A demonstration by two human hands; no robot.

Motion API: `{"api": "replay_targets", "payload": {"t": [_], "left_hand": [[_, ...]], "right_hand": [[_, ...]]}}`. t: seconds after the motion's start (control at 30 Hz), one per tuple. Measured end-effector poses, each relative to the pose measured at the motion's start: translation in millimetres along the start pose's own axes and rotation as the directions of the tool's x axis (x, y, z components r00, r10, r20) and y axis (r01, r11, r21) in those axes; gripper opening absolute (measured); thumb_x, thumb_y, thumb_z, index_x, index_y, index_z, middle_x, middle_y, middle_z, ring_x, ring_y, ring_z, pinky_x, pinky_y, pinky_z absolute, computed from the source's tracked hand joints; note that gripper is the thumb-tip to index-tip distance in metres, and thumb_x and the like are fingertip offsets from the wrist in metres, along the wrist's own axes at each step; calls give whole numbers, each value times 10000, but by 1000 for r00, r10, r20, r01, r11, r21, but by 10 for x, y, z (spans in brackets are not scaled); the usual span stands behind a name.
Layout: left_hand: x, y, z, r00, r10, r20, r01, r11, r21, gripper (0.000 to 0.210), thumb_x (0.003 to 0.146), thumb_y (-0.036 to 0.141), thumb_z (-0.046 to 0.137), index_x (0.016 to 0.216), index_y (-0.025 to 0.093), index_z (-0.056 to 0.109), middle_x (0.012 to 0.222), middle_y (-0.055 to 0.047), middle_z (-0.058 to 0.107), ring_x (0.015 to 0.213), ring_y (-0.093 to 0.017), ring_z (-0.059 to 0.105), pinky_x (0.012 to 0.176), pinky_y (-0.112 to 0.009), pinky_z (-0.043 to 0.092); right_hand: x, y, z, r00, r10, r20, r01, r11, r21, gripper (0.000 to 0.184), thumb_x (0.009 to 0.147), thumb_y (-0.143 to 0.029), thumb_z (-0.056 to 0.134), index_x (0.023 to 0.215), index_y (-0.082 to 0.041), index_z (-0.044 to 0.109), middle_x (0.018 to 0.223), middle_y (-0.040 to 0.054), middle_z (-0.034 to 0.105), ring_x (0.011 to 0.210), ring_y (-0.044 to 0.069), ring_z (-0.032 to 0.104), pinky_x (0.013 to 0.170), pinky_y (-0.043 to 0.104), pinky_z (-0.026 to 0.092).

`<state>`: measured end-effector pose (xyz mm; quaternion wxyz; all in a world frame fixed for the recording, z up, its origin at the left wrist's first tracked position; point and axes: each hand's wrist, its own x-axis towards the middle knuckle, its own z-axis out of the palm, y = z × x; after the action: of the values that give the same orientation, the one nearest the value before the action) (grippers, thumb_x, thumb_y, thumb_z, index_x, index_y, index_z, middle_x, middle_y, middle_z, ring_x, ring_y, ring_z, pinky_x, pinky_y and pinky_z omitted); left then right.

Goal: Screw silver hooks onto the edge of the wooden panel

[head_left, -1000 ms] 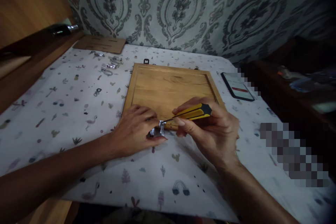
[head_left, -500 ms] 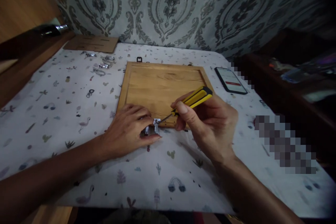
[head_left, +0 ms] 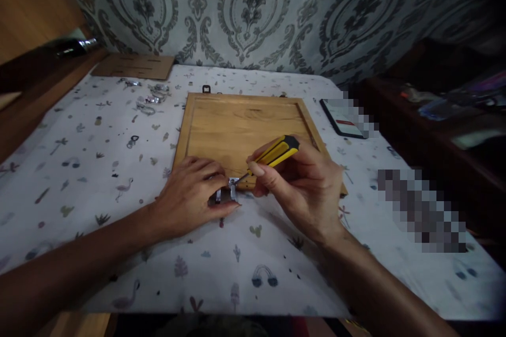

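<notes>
From my remote feed, the upper-left corner shows one slab of brown wooden furniture (head_left: pixel 35 0), with one black cylinder with a shiny metal end (head_left: pixel 77 47) on its dark ledge. Just right of that, one cardboard sheet (head_left: pixel 134 67) with dark slots lies on the printed tablecloth (head_left: pixel 90 179). Below the sheet sits a cluster of silver metal hardware (head_left: pixel 152 99), at least three pieces; they overlap, so I can't give an exact count. One small ring-shaped metal piece (head_left: pixel 133 141) lies apart, nearer to me.

Of the two bare hands, my wearer's left hand (head_left: pixel 192 189) is at centre-left, fingers above and thumb below, pinching one silver metal fitting (head_left: pixel 232 185) at the near edge of the framed wooden board (head_left: pixel 245 121). That single board lies flat in the middle of the frame, two dark metal tabs (head_left: pixel 206 89) showing along its far edge.

The right hand (head_left: pixel 302 184), right of centre, grasps one yellow-and-black screwdriver (head_left: pixel 276 152) by its handle; the thin shaft slants down left to the fitting, where I can't make out the tip's exact seating.

Farther right lies one smartphone (head_left: pixel 340 118), screen lit, partly pixelated. A dark wooden furniture piece (head_left: pixel 411 121) fills the right edge, bearing some clear plastic (head_left: pixel 435 110).
</notes>
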<state>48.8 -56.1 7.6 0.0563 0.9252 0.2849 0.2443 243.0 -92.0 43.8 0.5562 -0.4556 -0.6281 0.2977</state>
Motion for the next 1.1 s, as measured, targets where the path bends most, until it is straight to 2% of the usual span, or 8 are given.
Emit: {"api": "replay_targets", "payload": {"t": [0.1,0.27,0.33,0.47,0.63,0.83,1.0,1.1], "left_hand": [[-5,-4,2,1000,7,1,-7,1000,14,264,904,444,712,896,183,747,998,-58,757,914,-234,688,802,-394,493],[-11,-10,8,1000,-4,5,4,1000,10,251,908,439,702,888,192,744,983,-49,757,918,-231,687,812,-394,494],[-9,-10,9,1000,-7,12,8,1000,-2,242,903,433,710,898,193,743,1001,-47,759,934,-231,689,823,-393,493],[-5,-2,5,1000,-16,9,16,1000,-5,242,889,438,729,917,197,742,1012,-50,760,944,-232,686,827,-383,488],[-1,11,-11,999,-23,24,22,1000,14,258,904,443,715,944,190,744,1008,-54,755,936,-234,679,838,-394,483],[-8,-7,8,999,-23,40,23,1000,7,266,897,460,725,956,201,747,970,-41,749,934,-233,675,840,-390,479],[-20,-10,21,999,-26,22,27,1000,-12,278,901,464,718,959,194,746,995,-42,748,947,-238,677,842,-400,480],[-22,-8,14,999,-25,21,26,1000,-13,274,895,455,727,965,191,746,985,-37,745,941,-240,675,842,-401,477]], "right_hand": [[2,-14,-21,999,7,54,-8,1000,29,264,798,-389,836,794,-222,632,672,-56,627,451,90,621,410,203,493],[29,-49,-70,986,26,167,-37,997,64,257,900,-443,721,1059,-242,702,877,-7,685,529,88,655,491,223,553],[38,-54,-77,983,17,182,-25,999,40,212,917,-435,700,970,-230,722,891,3,682,519,77,638,474,213,540],[27,-54,-52,993,-3,115,3,1000,-2,221,848,-391,788,796,-207,676,878,-1,689,503,68,625,439,195,523],[23,-49,-35,992,41,116,-50,996,68,255,837,-399,798,772,-213,636,749,-22,709,452,77,620,420,194,520],[71,-50,-91,980,76,184,-96,990,100,286,868,-446,758,1060,-236,733,871,13,755,509,94,646,480,222,570],[51,-61,-58,987,58,147,-69,995,66,233,830,-438,796,828,-212,739,803,-5,719,455,71,613,429,196,549],[39,-48,-24,994,28,102,-36,997,69,226,822,-403,811,784,-211,698,749,-20,706,445,74,623,411,185,534]]}}
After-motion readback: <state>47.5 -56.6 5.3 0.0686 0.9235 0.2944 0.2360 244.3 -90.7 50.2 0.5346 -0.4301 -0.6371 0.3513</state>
